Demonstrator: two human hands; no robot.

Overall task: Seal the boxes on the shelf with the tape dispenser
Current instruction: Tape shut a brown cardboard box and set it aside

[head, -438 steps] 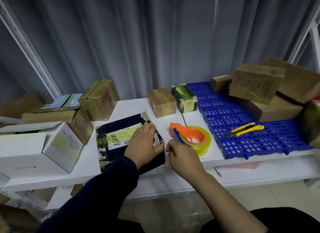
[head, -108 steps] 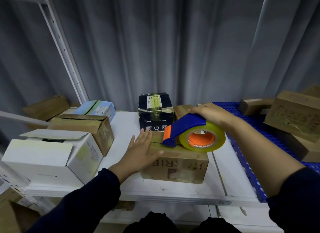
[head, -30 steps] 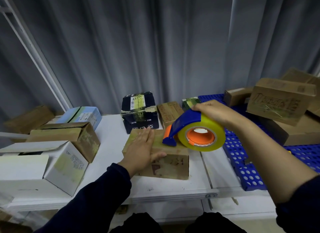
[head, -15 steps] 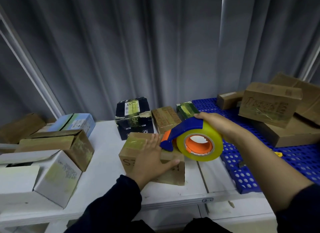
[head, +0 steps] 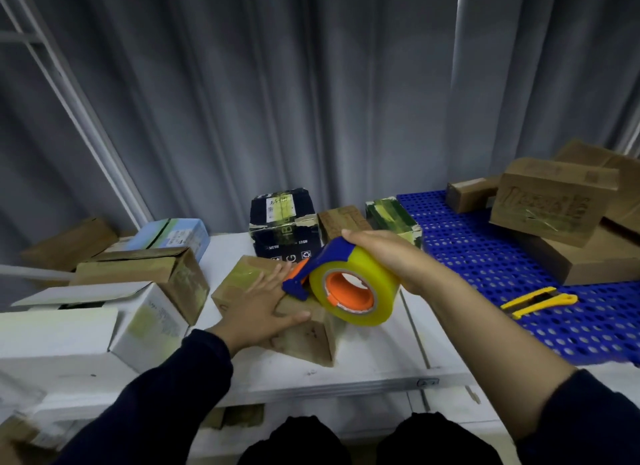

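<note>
- At the lower left of the frame a white box [head: 86, 312] has its top flap lifted, so it looks unsealed; the brown carton [head: 145, 267] behind it cannot be judged
- Left of centre, the left hand [head: 263, 309] lies flat on the cardboard box [head: 304, 336], fingers straight and spread, gripping nothing, pressing it to the white shelf [head: 374, 360]
- At the centre, the tape dispenser [head: 346, 288] has its blue nose at this box's top, beside the left fingertips; the right hand [head: 384, 257] curls round its handle and roll
- Behind it, at mid-frame, the black box [head: 284, 222] shows tape strips and looks done
- At the right, the stacked cartons [head: 554, 208] on the blue mat [head: 485, 264] are too blurred to judge
- This box seems mid-seal, with at least the white one left
</note>
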